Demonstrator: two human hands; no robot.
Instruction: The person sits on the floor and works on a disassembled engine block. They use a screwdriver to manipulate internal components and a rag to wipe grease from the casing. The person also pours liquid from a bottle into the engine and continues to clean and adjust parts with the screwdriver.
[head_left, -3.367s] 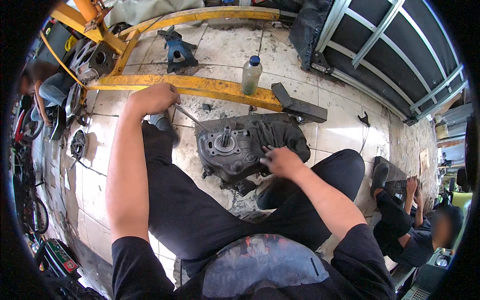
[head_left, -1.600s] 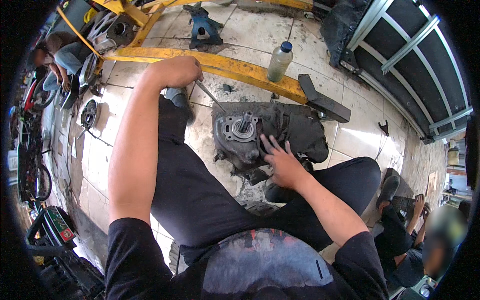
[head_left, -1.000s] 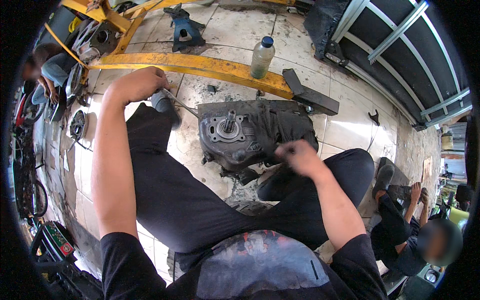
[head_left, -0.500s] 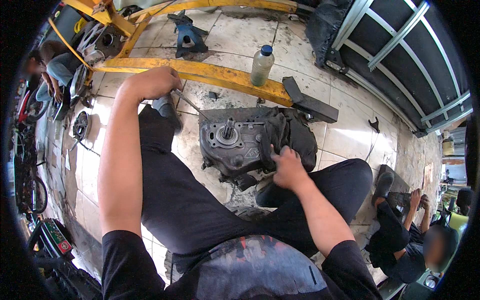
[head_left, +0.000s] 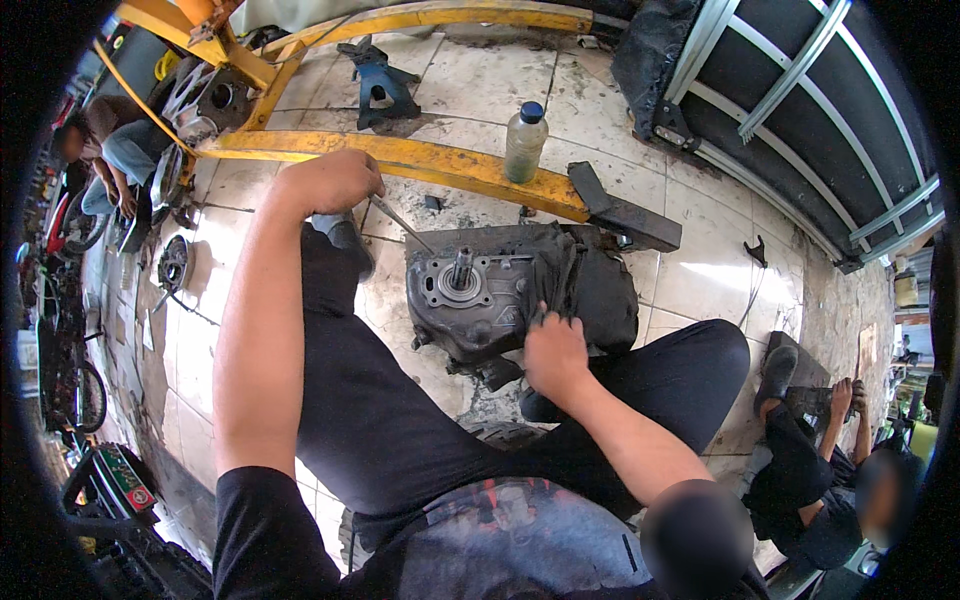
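A grey metal gearbox housing (head_left: 470, 320) lies on the floor between my legs, with a splined shaft (head_left: 463, 270) standing up from the ring on its top face. My left hand (head_left: 335, 183) is closed around a thin metal rod tool (head_left: 402, 222); its handle is hidden in the fist. The rod slants down to the housing's far left edge. Black cloth (head_left: 558, 268) drapes over the middle of the housing. At the cloth's lower edge, my right hand (head_left: 557, 355) has its fingers curled in and appears to grip it; the fingertips are partly hidden.
Beyond the housing runs a yellow steel beam (head_left: 450, 165) carrying a blue-capped bottle (head_left: 525, 143). A blue stand (head_left: 382, 88) is behind it. A metal fork (head_left: 756, 251) lies to the right. One person (head_left: 820, 500) sits at lower right, another (head_left: 115, 150) at upper left.
My right hand has shifted slightly left and nearer to me, its extended index finger now curled in. My left hand has shifted slightly in the view, still holding the rod tool by the housing's edge.
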